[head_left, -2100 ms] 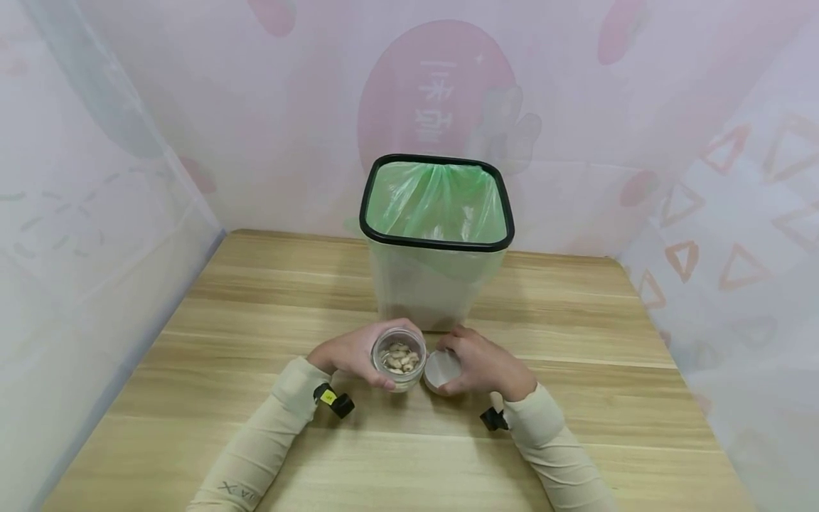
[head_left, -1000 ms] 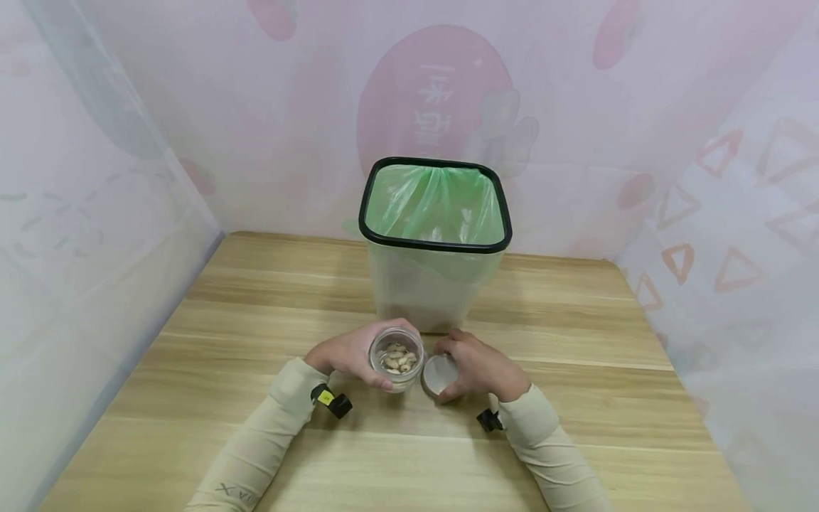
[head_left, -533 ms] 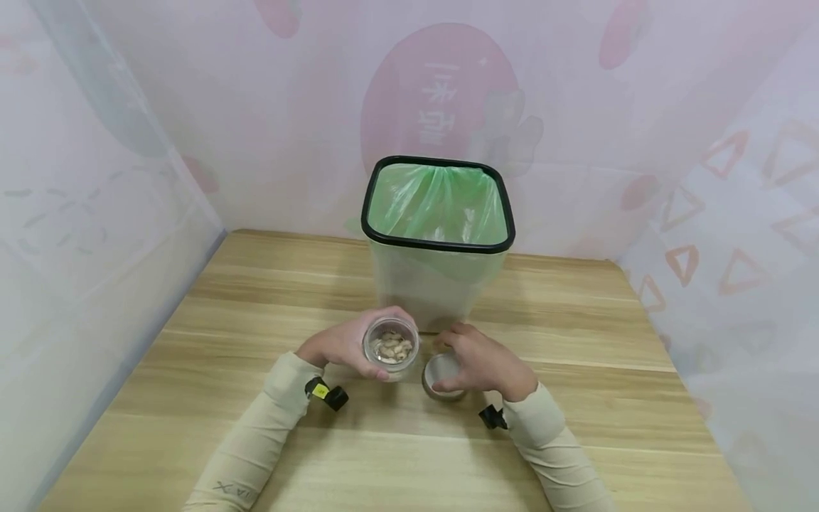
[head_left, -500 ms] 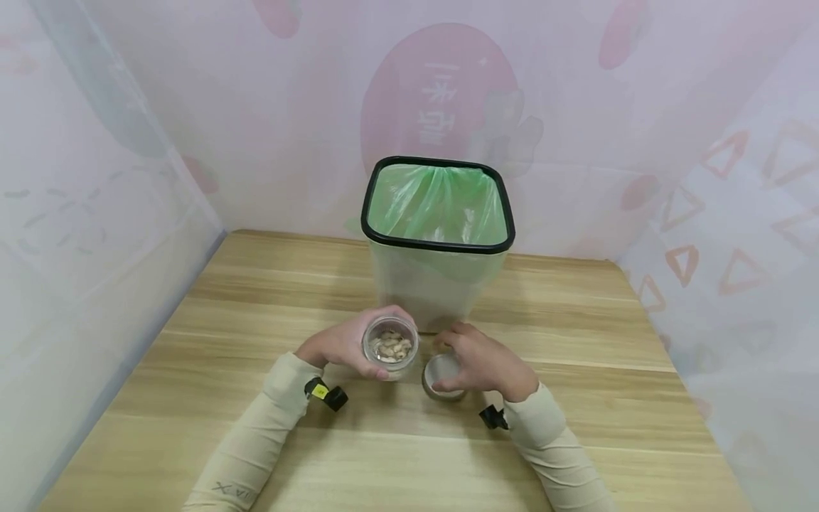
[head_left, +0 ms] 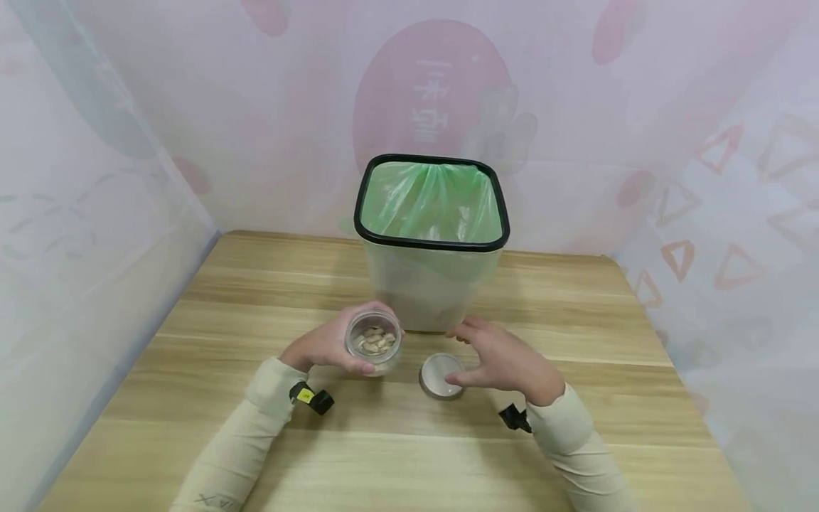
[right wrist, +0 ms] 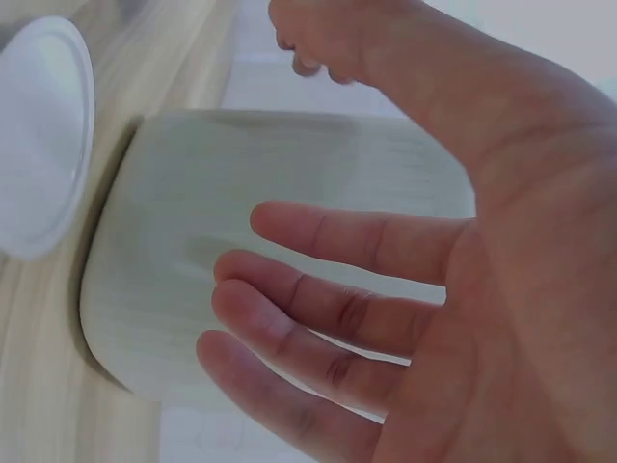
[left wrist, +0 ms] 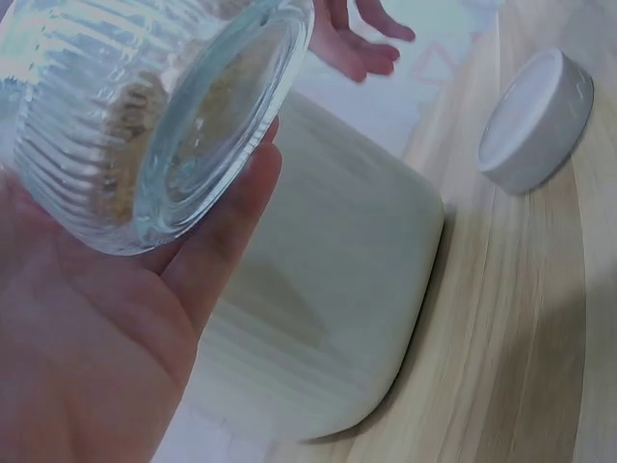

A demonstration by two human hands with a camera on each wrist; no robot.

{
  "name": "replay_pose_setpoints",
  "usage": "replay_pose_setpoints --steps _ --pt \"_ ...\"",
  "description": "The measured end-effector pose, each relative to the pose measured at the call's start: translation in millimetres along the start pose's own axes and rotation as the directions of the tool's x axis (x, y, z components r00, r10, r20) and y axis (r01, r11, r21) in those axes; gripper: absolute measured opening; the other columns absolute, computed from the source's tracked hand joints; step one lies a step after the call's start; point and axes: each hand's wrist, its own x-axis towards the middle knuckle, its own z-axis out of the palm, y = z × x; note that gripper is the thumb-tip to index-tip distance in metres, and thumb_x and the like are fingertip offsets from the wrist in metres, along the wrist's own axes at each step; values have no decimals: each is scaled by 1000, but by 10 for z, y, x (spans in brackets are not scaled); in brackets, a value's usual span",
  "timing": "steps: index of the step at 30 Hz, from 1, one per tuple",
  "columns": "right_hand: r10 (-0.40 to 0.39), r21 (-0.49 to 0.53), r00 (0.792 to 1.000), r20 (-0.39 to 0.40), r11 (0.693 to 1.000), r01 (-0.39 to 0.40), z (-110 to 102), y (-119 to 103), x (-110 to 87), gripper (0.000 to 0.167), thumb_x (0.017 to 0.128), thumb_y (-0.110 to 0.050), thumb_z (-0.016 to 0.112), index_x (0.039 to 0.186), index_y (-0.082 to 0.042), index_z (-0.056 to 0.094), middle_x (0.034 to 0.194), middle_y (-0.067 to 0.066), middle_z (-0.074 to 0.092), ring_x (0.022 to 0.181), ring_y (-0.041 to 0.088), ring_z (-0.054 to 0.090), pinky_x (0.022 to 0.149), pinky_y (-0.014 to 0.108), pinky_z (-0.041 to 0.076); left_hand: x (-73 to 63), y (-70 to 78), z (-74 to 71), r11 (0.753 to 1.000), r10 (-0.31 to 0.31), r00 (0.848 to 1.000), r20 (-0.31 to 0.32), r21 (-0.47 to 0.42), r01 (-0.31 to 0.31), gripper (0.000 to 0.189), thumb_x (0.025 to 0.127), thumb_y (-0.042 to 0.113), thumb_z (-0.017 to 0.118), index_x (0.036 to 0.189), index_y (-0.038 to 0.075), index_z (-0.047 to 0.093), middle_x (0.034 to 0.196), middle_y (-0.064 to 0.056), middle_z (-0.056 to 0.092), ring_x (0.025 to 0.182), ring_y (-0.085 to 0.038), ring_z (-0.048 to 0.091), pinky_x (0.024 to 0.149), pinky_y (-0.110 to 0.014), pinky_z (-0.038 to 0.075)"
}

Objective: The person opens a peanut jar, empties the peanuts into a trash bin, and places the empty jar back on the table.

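My left hand (head_left: pixel 325 345) grips a ribbed glass jar (left wrist: pixel 87 125) around its side, clear of the table in the left wrist view. The jar has no lid on, and its mouth faces up toward the head camera. Pale nut-like pieces (head_left: pixel 374 341) lie at its bottom. A round white lid (head_left: pixel 438 378) rests on the table between the two hands. To the right of it hovers my right hand (head_left: pixel 505 361), holding nothing. Its fingers (right wrist: pixel 328 309) are spread and relaxed in the right wrist view, apart from the lid (right wrist: pixel 39 135).
Just beyond both hands stands a pale bin (head_left: pixel 429 284) with a black rim (head_left: pixel 429 244) and a green plastic liner (head_left: pixel 419 203). It sits on a wood-grain table (head_left: pixel 576 320). Printed fabric walls (head_left: pixel 288 128) enclose the back and both sides.
My right hand has let go of the lid and moved right, its fingers opening. The lid now lies flat on the table. My left hand has shifted left with the jar.
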Motion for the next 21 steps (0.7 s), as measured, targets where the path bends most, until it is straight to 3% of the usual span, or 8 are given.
replay_pose_setpoints --steps 11,21 --pt "50 -25 998 -43 998 -52 -303 56 -146 54 86 -41 85 122 -3 71 115 7 72 108 24 70 96 43 59 -81 88 -141 999 -35 998 -55 33 37 73 68 10 93 132 7 60 123 -12 72 114 -21 68 106 -28 53" --pt "27 -44 992 -123 998 -32 -514 92 -205 44 88 -34 85 117 -2 72 108 8 71 101 25 68 90 45 59 -182 191 -285 992 -93 990 -103 79 101 76 67 9 93 135 8 58 125 -12 71 116 -17 66 105 -25 53"
